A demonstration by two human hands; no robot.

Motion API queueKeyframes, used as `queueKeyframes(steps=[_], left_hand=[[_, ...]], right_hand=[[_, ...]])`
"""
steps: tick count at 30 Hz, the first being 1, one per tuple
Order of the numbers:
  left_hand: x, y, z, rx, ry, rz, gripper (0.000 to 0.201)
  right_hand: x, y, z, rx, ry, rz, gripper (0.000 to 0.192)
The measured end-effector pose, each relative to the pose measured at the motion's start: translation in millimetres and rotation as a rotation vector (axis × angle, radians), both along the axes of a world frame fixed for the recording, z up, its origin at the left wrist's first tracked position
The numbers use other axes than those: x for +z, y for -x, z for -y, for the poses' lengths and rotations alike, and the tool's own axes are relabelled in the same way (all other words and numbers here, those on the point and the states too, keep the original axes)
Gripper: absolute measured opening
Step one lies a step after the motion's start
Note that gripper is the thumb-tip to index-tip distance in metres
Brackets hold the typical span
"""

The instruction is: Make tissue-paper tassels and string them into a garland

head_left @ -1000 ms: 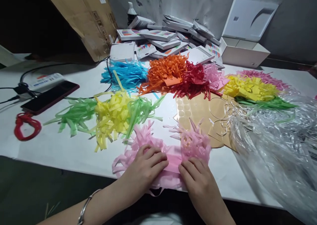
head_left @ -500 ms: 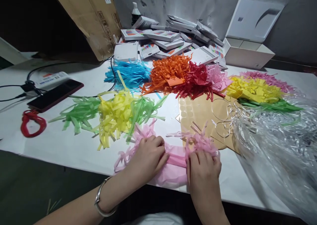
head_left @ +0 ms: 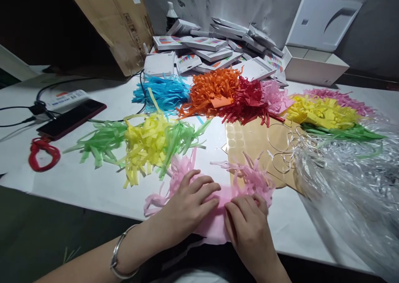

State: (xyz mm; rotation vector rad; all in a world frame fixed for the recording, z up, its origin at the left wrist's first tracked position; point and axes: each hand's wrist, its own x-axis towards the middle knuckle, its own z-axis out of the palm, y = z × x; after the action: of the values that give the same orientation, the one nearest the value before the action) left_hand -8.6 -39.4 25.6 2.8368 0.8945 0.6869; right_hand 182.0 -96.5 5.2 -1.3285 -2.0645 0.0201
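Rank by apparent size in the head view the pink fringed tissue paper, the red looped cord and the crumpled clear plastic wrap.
Largest: crumpled clear plastic wrap, running past the right edge
Next: pink fringed tissue paper, partly covered
Smallest: red looped cord

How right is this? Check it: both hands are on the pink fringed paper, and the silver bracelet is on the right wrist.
Wrong in one place: the silver bracelet is on the left wrist, as the head view shows. The left hand and right hand are both on the pink fringed paper.
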Motion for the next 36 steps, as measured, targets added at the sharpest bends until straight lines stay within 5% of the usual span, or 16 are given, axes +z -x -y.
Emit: queueKeyframes(steps=[5, 10, 14, 17, 23, 27, 32, 36], left_hand=[[-5.1, 0, -4, -0.047, 0.019, -0.013, 0.019], [6.8, 40, -20, 0.042, 0.172, 0.012, 0.022], [29.3, 71, -26, 0.209, 0.309, 0.128, 0.023], [37.6, 63, -15, 0.362, 0.172, 0.275, 0.028], [3.3, -4, 15, 0.014, 0.065, 0.056, 0.017], [-14.9, -12, 16, 0.047, 0.146, 0.046, 0.02], [-14.0, 3, 17, 0.068, 0.216, 0.093, 0.017], [-15.4, 3, 20, 0.209, 0.332, 0.154, 0.02]], right_hand=[[-1.0, -1, 1, 0.032, 0.026, 0.141, 0.033], [-5.1, -7, 4, 0.009, -0.003, 0.116, 0.034], [-6.0, -7, 4, -0.001, -0.015, 0.125, 0.034], [-5.3, -6, 3, -0.004, -0.028, 0.136, 0.034], [-5.3, -6, 4, 0.016, -0.063, 0.145, 0.032], [-8.9, -14, 9, 0.022, -0.042, 0.113, 0.031], [-14.2, -25, 11, -0.019, -0.004, 0.042, 0.025], [-13.1, -25, 7, -0.075, 0.035, 0.041, 0.019]])
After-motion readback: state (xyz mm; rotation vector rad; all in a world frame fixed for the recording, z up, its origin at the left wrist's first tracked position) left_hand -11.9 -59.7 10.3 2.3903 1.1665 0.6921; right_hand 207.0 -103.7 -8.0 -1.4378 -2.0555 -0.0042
